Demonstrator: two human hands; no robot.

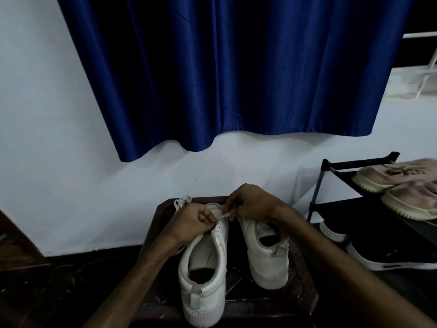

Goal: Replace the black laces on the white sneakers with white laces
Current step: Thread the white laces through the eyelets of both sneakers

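White lace [223,215] at 6 o'clock, across front eyelets of left white sneaker [203,263] on dark stool [305,297]. Pinched at 9 o'clock end by left hand [194,221], at 3 o'clock end by right hand [250,202], fingers [205,217] curled. Second sneaker [267,252] just beside, 3 o'clock. Shoe rack [354,164] at 4 o'clock.

- Pale white wall [47,114] behind, dimly lit.
- Dark blue curtain [236,67] hangs in folds against it.
- Dark wooden bench [305,292] stands on a dark floor [59,292].
- Black shoe rack [350,165] at right holds pink shoes [402,181] above, black shoes [390,256] below.
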